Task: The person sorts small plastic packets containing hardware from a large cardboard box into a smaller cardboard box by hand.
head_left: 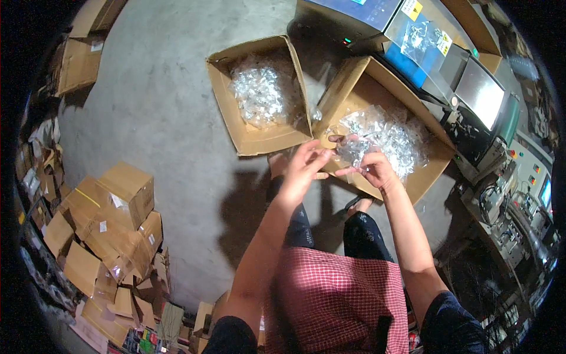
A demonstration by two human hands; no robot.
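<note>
Seen from above through a round, wide lens, a person in a red checked apron stands on a grey floor, both forearms reaching forward over the near edge of an open cardboard box. The right hand pinches a crumpled clear plastic bag, its contents silvery, between thumb and fingers. The left hand is just to the left, separate from the right, its fingers spread and loosely curved toward the bag; blur makes it hard to tell whether its fingertips touch the plastic. The bag is held above the near left part of the right-hand box, where a heap of similar shiny bags lies. Just left of it, a second open box holds another glinting pile. Beyond, at upper right, is a blue machine; brown cartons are stacked at lower left.
</note>
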